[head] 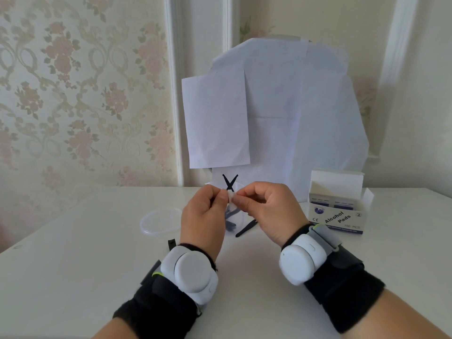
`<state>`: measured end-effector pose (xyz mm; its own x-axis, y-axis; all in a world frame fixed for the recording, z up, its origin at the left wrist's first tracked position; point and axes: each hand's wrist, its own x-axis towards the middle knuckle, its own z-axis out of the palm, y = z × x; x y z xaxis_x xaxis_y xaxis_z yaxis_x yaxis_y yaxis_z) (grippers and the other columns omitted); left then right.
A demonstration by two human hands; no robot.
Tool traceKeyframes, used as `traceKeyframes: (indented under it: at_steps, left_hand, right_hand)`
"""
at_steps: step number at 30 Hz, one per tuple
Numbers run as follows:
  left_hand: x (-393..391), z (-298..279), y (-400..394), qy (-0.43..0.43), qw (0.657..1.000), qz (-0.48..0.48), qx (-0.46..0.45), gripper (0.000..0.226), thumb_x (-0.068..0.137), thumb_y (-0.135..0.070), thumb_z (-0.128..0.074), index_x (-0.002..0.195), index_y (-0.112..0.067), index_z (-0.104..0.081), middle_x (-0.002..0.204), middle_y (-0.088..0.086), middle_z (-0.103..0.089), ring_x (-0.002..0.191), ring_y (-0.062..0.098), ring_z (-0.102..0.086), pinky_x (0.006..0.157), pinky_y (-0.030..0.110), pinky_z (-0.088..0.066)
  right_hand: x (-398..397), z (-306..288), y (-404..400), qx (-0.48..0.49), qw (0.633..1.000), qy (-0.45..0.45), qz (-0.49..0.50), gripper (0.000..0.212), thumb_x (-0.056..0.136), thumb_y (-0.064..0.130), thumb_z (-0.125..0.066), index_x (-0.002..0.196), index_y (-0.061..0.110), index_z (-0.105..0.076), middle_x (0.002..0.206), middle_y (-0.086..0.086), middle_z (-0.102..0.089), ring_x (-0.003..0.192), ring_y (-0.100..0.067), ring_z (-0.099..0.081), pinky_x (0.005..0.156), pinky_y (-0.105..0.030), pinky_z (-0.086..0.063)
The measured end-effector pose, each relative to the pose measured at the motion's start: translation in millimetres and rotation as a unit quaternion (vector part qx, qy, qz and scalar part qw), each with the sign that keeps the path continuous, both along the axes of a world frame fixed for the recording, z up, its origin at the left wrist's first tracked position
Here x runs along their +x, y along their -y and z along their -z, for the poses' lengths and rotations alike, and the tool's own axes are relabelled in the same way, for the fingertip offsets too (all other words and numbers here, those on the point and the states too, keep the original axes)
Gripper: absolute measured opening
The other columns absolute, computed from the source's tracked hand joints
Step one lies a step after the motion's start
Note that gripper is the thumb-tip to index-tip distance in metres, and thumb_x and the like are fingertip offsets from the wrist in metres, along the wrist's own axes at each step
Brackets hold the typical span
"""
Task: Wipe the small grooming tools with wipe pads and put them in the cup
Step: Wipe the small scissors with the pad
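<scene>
From the head camera, the left hand (204, 214) and right hand (267, 211) meet above the white table (73, 265), fingers curled, together pinching a small white wipe pad (231, 197) around small black scissors (230, 183), whose blades splay open upward. Behind the hands stands a clear plastic cup (233, 220) holding dark tools; black tweezers (245, 228) lie beside it, near the alcohol pad box (336, 216).
</scene>
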<state>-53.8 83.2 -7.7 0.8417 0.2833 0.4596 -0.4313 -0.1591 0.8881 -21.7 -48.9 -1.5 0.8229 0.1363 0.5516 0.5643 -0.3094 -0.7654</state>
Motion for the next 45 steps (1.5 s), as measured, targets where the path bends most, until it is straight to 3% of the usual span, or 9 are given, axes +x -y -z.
traceKeyframes:
  at_steps: [8,12,15,20,22,28,34,38,45]
  left_hand:
    - [-1,-4,0,0.015,1.000,-0.011,0.008,0.021,0.098,-0.010,-0.048,0.086,0.005,-0.057,0.062,0.003,-0.045,0.033,0.004,-0.046,0.039,0.010,-0.034]
    - [1,-2,-3,0.023,0.999,-0.043,0.025,0.022,0.097,-0.015,-0.049,0.081,-0.008,-0.061,0.057,-0.003,-0.046,0.046,0.010,-0.046,0.048,0.015,-0.037]
    - [5,2,-6,0.020,0.998,-0.053,0.021,0.022,0.096,-0.019,-0.051,0.076,-0.015,-0.062,0.050,-0.012,-0.045,0.054,0.014,-0.042,0.057,0.026,-0.037]
    - [3,0,-6,0.032,0.998,-0.056,0.010,0.023,0.094,-0.016,-0.052,0.073,-0.018,-0.062,0.046,-0.016,-0.045,0.053,0.013,-0.040,0.058,0.027,-0.036]
    - [2,0,-6,0.046,0.997,-0.056,0.002,0.022,0.093,-0.015,-0.052,0.074,-0.016,-0.062,0.047,-0.016,-0.045,0.054,0.013,-0.040,0.058,0.027,-0.036]
    - [5,3,-9,0.085,0.995,-0.054,-0.022,0.021,0.092,-0.019,-0.050,0.074,-0.017,-0.061,0.047,-0.016,-0.045,0.054,0.015,-0.038,0.060,0.033,-0.033]
    - [5,3,-10,0.075,0.996,-0.046,-0.024,0.020,0.086,-0.023,-0.050,0.070,-0.019,-0.062,0.045,-0.015,-0.044,0.053,0.016,-0.037,0.058,0.035,-0.034]
    - [3,2,-9,0.073,0.996,-0.037,-0.021,0.024,0.090,-0.015,-0.051,0.069,-0.018,-0.062,0.045,-0.015,-0.045,0.053,0.015,-0.038,0.059,0.034,-0.034]
    - [4,2,-10,0.085,0.995,-0.034,-0.047,0.022,0.085,-0.028,-0.048,0.067,-0.024,-0.060,0.046,-0.013,-0.042,0.052,0.016,-0.035,0.056,0.033,-0.031]
  right_hand:
    - [2,1,0,0.017,0.999,0.015,0.023,0.007,0.085,0.018,-0.074,0.082,0.023,-0.078,0.069,0.011,-0.072,0.069,-0.005,-0.068,0.076,-0.035,-0.060]
    - [2,0,1,0.003,0.998,0.040,0.047,0.005,0.086,0.021,-0.074,0.087,0.022,-0.079,0.078,0.012,-0.074,0.076,-0.005,-0.068,0.077,-0.036,-0.059]
    - [1,0,1,-0.016,0.997,0.058,0.050,0.007,0.086,0.019,-0.073,0.089,0.022,-0.079,0.083,0.014,-0.074,0.080,-0.004,-0.068,0.078,-0.032,-0.058]
    - [-3,-1,-2,-0.064,0.994,0.082,0.038,0.011,0.087,0.014,-0.071,0.092,0.023,-0.077,0.086,0.013,-0.073,0.082,0.001,-0.064,0.072,-0.007,-0.046]
    - [-4,-2,-3,-0.075,0.992,0.088,0.042,0.010,0.088,0.015,-0.070,0.092,0.022,-0.076,0.085,0.013,-0.072,0.083,0.003,-0.062,0.070,-0.004,-0.044]
    - [-4,-4,0,-0.045,0.994,0.080,0.061,0.009,0.089,0.016,-0.069,0.092,0.021,-0.075,0.074,0.017,-0.069,0.075,-0.002,-0.066,0.071,-0.026,-0.057]
    - [-5,-4,-1,-0.086,0.990,0.100,0.045,0.001,0.088,0.024,-0.071,0.089,0.024,-0.071,0.078,0.015,-0.070,0.079,-0.001,-0.063,0.067,-0.009,-0.045]
    - [-8,-4,-3,-0.071,0.996,0.051,0.015,0.012,0.090,0.030,-0.069,0.084,0.020,-0.066,0.070,0.007,-0.070,0.063,-0.006,-0.065,0.062,-0.015,-0.050]
    - [-12,-8,-2,0.006,0.998,-0.051,-0.039,0.019,0.097,0.020,-0.060,0.086,0.006,-0.066,0.064,-0.008,-0.071,0.051,-0.026,-0.066,0.046,-0.029,-0.051]
